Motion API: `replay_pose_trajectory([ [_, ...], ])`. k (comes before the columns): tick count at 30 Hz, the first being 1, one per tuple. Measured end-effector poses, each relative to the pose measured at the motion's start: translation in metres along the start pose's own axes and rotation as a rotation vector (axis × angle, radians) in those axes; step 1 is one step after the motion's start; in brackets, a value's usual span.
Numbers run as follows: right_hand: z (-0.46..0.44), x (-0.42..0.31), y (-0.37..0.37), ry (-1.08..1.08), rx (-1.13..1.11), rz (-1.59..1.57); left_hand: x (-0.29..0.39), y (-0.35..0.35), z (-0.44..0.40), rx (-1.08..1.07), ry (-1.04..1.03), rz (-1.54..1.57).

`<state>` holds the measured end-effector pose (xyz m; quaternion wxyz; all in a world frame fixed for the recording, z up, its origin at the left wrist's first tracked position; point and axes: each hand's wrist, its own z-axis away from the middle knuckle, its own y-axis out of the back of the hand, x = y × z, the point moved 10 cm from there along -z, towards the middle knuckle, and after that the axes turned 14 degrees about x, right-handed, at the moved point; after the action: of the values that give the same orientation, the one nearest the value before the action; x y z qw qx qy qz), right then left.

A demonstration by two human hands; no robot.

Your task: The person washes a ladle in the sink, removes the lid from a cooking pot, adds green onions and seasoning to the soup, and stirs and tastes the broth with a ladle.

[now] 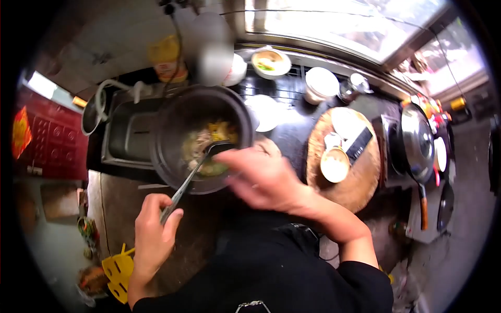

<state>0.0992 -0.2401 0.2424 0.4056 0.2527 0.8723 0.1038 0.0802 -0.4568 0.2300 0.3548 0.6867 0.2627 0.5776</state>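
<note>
My left hand (pixel 155 229) is closed around the handle of a metal spoon (pixel 182 189). The spoon's dark head rests among pieces of food (pixel 209 136), yellow and pale, inside a large dark pot (pixel 163 136). My right hand (pixel 266 180) is over the pot's near right side, close to the spoon's head. Motion smears its fingers, so I cannot tell whether it holds anything or touches the rim.
Left of the pot is a metal sink (pixel 128 128). To the right, a round wooden chopping board (pixel 342 195) bears a small bowl (pixel 334 165) and a flat dark rectangular thing (pixel 360 146). A lidded pan (pixel 417 141) stands farther right. At the back are a food bowl (pixel 271 63) and a white tub (pixel 321 84).
</note>
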Motion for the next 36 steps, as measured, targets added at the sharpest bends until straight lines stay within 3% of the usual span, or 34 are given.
replay_pose_trajectory([
  [2,0.005,-0.013,-0.037,-0.067,-0.225,-0.011,0.013,-0.011,0.009,-0.181,0.222,0.188],
  [4,0.014,-0.019,-0.053,0.000,-0.245,-0.084,0.049,-0.028,0.018,-0.316,0.048,0.614],
  [5,0.016,-0.018,-0.050,-0.003,-0.158,-0.142,0.065,-0.028,0.021,-0.339,-0.086,0.538],
  [8,0.018,0.003,-0.032,-0.082,-0.065,-0.163,0.077,-0.002,0.031,0.056,-0.294,0.298],
  [9,0.012,0.009,-0.021,-0.120,-0.009,-0.157,0.083,-0.005,0.039,0.077,-0.325,0.417],
  [11,0.009,0.018,-0.011,-0.085,0.027,-0.101,0.112,-0.056,0.051,-0.250,-0.374,0.613],
  [12,0.006,0.021,-0.007,-0.060,-0.018,-0.039,0.121,-0.090,0.055,-0.380,-0.298,0.626],
  [14,0.005,0.017,-0.008,0.034,-0.072,-0.047,0.080,-0.195,0.067,-0.756,0.228,0.693],
  [15,0.007,0.016,-0.011,0.032,-0.138,-0.041,0.057,-0.246,0.069,-0.803,0.415,0.767],
  [18,0.016,0.007,-0.016,0.115,-0.178,-0.053,0.011,-0.362,0.019,-0.470,0.787,1.016],
  [23,0.025,0.002,-0.016,0.130,-0.284,0.032,-0.029,-0.447,-0.068,0.064,0.950,1.144],
  [29,0.029,0.006,-0.021,0.167,-0.258,0.026,-0.038,-0.473,-0.070,0.106,1.053,1.246],
  [34,0.022,0.011,-0.017,0.202,-0.298,0.170,-0.019,-0.474,-0.026,-0.072,1.064,1.452],
  [36,0.018,0.025,-0.013,-0.052,-0.342,-0.021,-0.008,-0.468,0.002,-0.213,1.038,1.553],
])
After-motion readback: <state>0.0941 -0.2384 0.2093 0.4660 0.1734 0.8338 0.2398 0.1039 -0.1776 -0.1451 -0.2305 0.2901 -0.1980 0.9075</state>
